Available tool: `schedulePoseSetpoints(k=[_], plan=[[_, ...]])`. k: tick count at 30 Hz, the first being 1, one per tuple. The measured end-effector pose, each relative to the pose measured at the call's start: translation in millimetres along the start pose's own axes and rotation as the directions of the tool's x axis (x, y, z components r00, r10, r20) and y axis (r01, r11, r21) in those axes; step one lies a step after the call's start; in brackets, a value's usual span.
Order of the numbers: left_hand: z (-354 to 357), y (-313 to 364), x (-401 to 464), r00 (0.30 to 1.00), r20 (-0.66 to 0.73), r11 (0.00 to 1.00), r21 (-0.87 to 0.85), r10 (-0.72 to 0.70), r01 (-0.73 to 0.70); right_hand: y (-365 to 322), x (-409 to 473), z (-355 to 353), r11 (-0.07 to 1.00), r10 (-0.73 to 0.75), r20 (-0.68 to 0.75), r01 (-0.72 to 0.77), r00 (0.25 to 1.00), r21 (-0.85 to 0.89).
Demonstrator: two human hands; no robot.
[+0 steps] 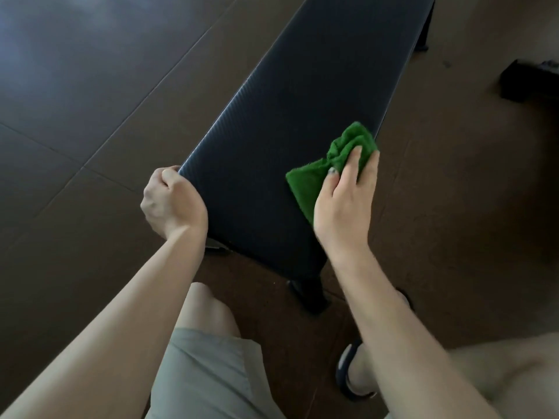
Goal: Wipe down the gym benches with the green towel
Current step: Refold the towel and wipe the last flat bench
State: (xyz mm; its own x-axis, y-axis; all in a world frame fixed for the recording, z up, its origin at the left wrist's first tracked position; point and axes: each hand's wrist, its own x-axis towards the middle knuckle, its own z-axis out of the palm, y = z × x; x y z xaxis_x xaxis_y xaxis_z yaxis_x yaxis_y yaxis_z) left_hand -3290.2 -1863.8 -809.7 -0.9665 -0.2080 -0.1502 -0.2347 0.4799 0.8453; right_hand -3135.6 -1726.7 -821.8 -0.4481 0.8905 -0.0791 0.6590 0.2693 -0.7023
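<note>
Across the near end of the gym bench: long, narrow pad running from near centre to far right, dark navy-black covering with a fine ribbed or woven texture, rounded corners. Black metal leg under the near end; another leg at the far end.

Left hand at the near-left corner of the pad, fingers curled over the edge, grip closed on the bench edge.

Right hand on the pad's right side, pressing the green towel against the surface. Fingers bent into the cloth, thumb alongside; grip closed on the towel. Towel is terry-like, fuzzy nap, bunched into folds at the far end under the fingertips, flatter flap spreading near-left of the hand. It lies close to the pad's right edge.

Floor: dark brown, smooth large tiles with thin seams on the left; matte, slightly speckled surface on the right. Dark boxy object at far right, blurred.

Below: light grey-green shorts, bare knee, dark slipper on the floor.
</note>
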Motion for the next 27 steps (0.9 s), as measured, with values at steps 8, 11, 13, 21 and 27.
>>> schedulePoseSetpoints(k=[8, 11, 13, 21, 27], plan=[[-9.8, 7.0, 2.2, 0.98, 0.17, 0.985, -0.115, -0.107, 0.128, -16.9, -82.0, 2.9, 0.781, -0.347, 0.306, 0.454, 0.886, -0.429], [-26.7, 0.9, 12.5, 0.894, 0.381, 0.916, -0.218, -0.237, 0.336, -50.5, -31.5, 18.9, 0.711, -0.378, 0.443, 0.562, 0.813, -0.423], [-38.6, -3.0, 19.4, 0.812, 0.535, 0.871, -0.256, -0.234, 0.42, -85.2, -0.3, 46.9, 0.7, -0.38, 0.47, 0.58, 0.797, -0.416], [-60.8, -35.5, 47.5, 0.799, 0.572, 0.792, -0.392, -0.189, 0.468, -147.8, -5.3, 106.0, 0.596, -0.462, 0.538, 0.696, 0.705, -0.4], [-58.8, -56.2, 34.4, 0.76, 0.606, 0.757, -0.377, -0.234, 0.534, -107.3, -60.4, 89.0, 0.327, -0.618, 0.601, 0.861, 0.507, -0.391]])
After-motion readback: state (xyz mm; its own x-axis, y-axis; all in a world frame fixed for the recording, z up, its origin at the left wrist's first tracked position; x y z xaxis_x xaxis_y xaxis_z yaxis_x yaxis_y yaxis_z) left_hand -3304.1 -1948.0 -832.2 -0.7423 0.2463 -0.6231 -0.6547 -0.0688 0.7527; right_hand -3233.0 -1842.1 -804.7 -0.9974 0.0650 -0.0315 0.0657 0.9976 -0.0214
